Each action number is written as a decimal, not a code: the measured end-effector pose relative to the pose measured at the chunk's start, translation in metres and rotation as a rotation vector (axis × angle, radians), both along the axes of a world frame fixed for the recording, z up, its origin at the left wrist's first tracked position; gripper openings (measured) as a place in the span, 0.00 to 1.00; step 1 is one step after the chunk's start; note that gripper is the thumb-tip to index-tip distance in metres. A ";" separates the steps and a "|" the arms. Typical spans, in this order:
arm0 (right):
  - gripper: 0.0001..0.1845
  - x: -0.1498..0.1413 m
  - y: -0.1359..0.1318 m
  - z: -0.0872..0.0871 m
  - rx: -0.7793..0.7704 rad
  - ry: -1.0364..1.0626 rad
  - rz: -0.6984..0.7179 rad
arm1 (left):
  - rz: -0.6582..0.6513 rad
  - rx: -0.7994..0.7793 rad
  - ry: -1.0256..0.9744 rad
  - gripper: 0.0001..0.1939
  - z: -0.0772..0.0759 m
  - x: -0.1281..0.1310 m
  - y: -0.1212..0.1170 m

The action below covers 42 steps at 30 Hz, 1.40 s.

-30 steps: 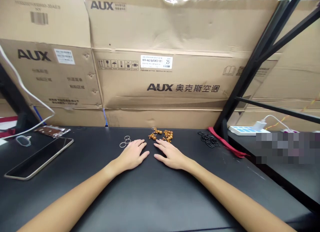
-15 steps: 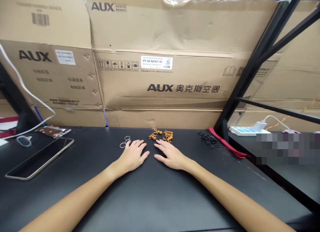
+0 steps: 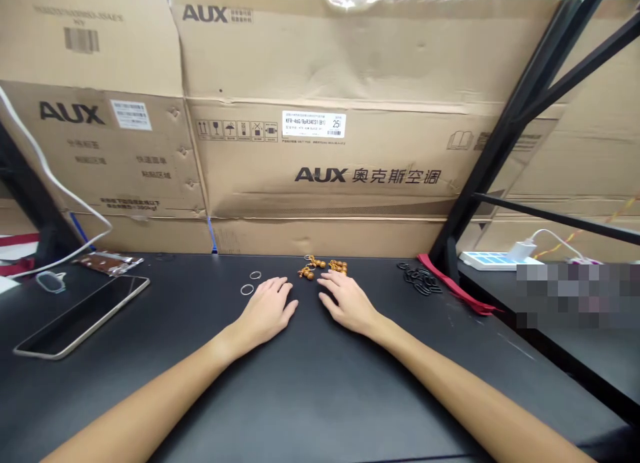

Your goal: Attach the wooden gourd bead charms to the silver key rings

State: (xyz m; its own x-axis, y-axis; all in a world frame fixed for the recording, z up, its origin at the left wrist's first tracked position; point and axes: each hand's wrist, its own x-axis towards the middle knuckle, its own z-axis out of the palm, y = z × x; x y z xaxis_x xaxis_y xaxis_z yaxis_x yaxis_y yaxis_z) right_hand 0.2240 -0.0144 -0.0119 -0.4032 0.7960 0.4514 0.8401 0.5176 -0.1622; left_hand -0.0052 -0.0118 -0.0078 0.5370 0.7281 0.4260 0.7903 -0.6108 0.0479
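My left hand (image 3: 267, 310) rests palm down on the black table (image 3: 300, 396), fingers stretched out and holding nothing. Just beyond its fingers lie thin metal rings (image 3: 247, 290). My right hand (image 3: 349, 304) is open as well, its fingertips close to a cluster of brown beaded pendants (image 3: 339, 267), which it partly covers. More of these beaded pendants (image 3: 309, 274) lie to the left of that cluster, between and beyond both hands. Farther right is a heap of black oval links (image 3: 421, 279); neither hand touches it.
A phone (image 3: 83, 316) lies at the left, with a brown packet (image 3: 110, 262) behind it. A red strap (image 3: 457, 290) runs beside the black metal frame (image 3: 480, 163). Cardboard boxes (image 3: 320, 63) wall off the back. A power strip (image 3: 493, 260) sits beyond the frame.
My right hand has moved slightly to the right and forward, over the nearer edge of the beaded pendants. My left hand has shifted very little, with both rings beside it now showing whole.
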 end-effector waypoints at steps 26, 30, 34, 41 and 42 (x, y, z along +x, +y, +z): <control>0.27 -0.002 -0.003 -0.001 -0.095 0.198 0.104 | -0.230 -0.127 -0.185 0.12 -0.001 0.000 0.004; 0.26 -0.002 -0.004 0.000 -0.112 0.232 0.127 | -0.224 -0.119 -0.182 0.11 0.000 0.000 0.004; 0.16 -0.003 -0.004 0.000 -0.095 0.225 0.171 | -0.215 -0.126 -0.176 0.09 0.001 0.000 0.003; 0.09 -0.006 -0.005 0.001 -0.081 0.190 0.172 | -0.240 -0.142 -0.154 0.08 0.004 0.000 0.003; 0.09 -0.007 -0.005 0.001 -0.082 0.185 0.169 | -0.245 -0.141 -0.149 0.08 0.005 0.000 0.002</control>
